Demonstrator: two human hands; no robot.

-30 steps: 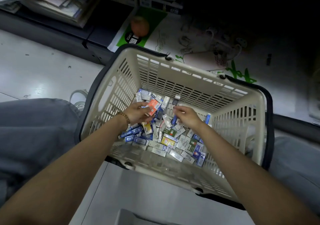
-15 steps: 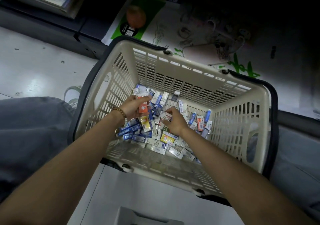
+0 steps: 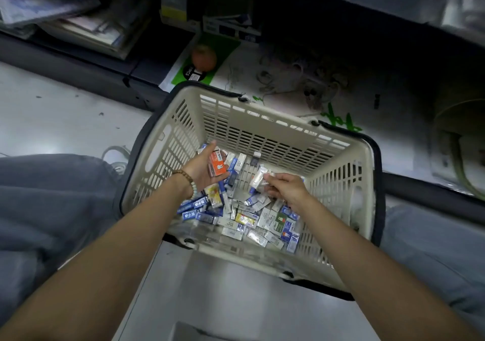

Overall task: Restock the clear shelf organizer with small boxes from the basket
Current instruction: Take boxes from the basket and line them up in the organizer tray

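Head view: left fingers (image 3: 210,146) clasp orange box (image 3: 217,166); right fingers (image 3: 273,177) pinch white box (image 3: 257,179).

Beaded bracelet (image 3: 187,183) by left hand (image 3: 201,169), grey trousers (image 3: 39,196)

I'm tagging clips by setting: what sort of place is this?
Probably a shop aisle, perhaps stationery: a plastic shopping basket of small boxes sits on a floor by a low shelf of stacked paper goods. The left hand holds an orange box, the right hand pinches a white box.
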